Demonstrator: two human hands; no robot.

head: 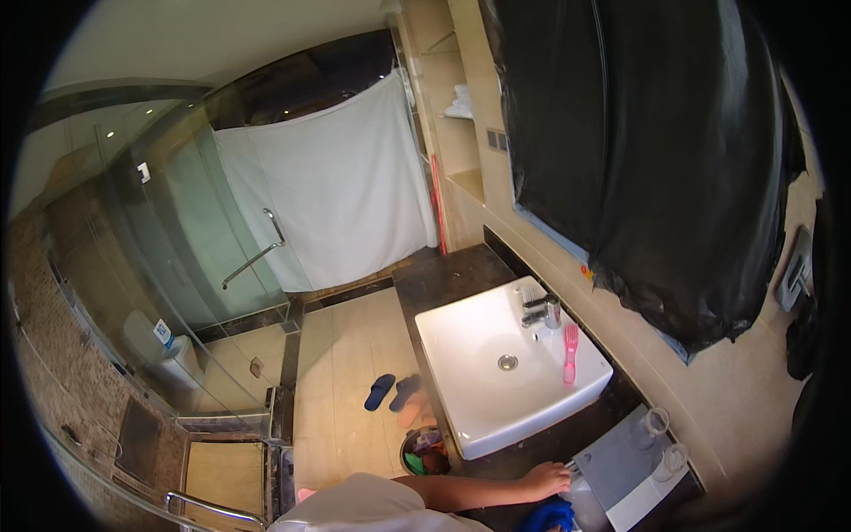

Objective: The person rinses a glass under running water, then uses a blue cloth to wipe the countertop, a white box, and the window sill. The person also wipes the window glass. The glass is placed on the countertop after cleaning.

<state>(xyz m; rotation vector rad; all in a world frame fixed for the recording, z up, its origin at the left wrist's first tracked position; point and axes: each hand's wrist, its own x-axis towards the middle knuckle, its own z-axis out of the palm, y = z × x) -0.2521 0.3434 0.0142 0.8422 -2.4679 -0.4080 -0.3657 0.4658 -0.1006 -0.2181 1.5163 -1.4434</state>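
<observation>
My left hand (548, 480) reaches in from the bottom over the dark stone counter. Its fingertips are at the left edge of a grey and white tray or box (608, 469), beside a clear, translucent item; whether they grip anything cannot be told. Just below this hand, a bunched blue cloth (546, 516) lies at the picture's bottom edge. My right hand is out of view. Two upturned clear glasses, one (648, 429) behind the other (670, 462), stand on the tray. Above is a white rectangular washbasin (465, 425) with a chrome tap (550, 312) and a pink comb or brush (570, 356) on its rim.
A bin (404, 459) holding coloured cloths stands on the floor beside the counter (452, 272). Dark blue slippers (379, 392) lie near it. Left are glass shower partitions with a chrome handle (252, 263) and a toilet (179, 362). Black plastic sheeting (651, 166) covers the wall above the basin.
</observation>
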